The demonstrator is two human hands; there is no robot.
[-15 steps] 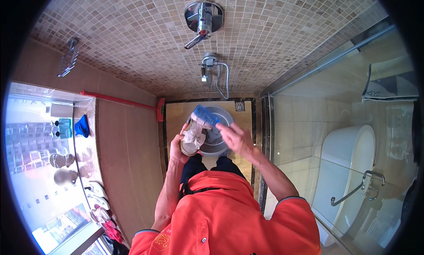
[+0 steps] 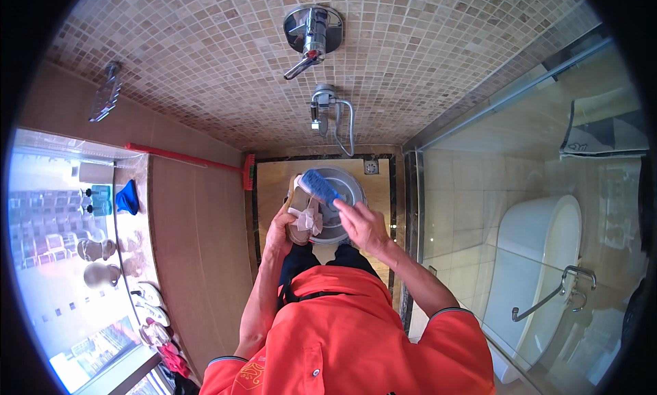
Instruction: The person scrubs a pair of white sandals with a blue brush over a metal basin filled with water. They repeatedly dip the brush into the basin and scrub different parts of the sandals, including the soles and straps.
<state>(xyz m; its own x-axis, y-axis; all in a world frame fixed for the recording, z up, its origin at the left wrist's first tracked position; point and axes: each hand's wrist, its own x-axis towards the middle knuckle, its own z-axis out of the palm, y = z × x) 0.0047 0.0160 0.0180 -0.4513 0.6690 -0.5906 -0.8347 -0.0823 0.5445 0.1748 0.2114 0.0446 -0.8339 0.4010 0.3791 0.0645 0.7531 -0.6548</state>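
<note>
My left hand (image 2: 279, 232) is closed around the heel end of a pale sandal (image 2: 298, 225) with a whitish fabric bow (image 2: 309, 220) across its strap. In my right hand (image 2: 364, 224) is the handle of a blue scrubbing brush (image 2: 320, 187). The brush head lies across the sandal's toe end, apparently touching it; its underside is hidden. Below both hands a round grey basin (image 2: 352, 183) stands on the floor between my feet and the wall, its inside partly covered by the sandal and brush.
On the mosaic wall ahead are a chrome mixer tap (image 2: 313, 42) and a hose fitting (image 2: 324, 111). A red-handled broom (image 2: 248, 172) leans at the left. Several shoes (image 2: 149, 302) line the window ledge. Right of a glass partition stands a white bathtub (image 2: 537, 251). A floor drain (image 2: 371, 167) lies beyond the basin.
The sandal has turned in my left hand, its bow shifting right and slightly down. The brush has moved slightly right and down with my right hand.
</note>
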